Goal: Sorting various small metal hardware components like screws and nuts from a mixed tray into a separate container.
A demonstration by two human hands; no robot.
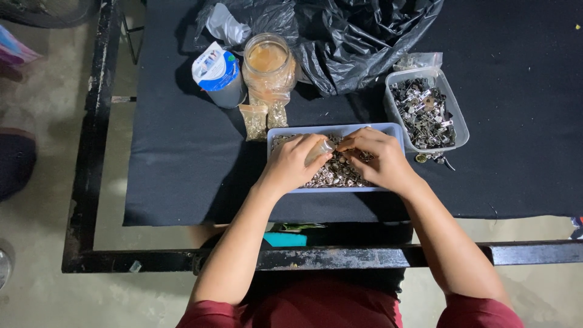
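Both hands hover over the pale blue tray (276,132) of small metal pieces (335,173) on the black surface (182,158): left hand (291,163) curled round a small clear bag (320,152), right hand (379,159) pinching fingertips at the bag's mouth, glass jar (269,64) behind
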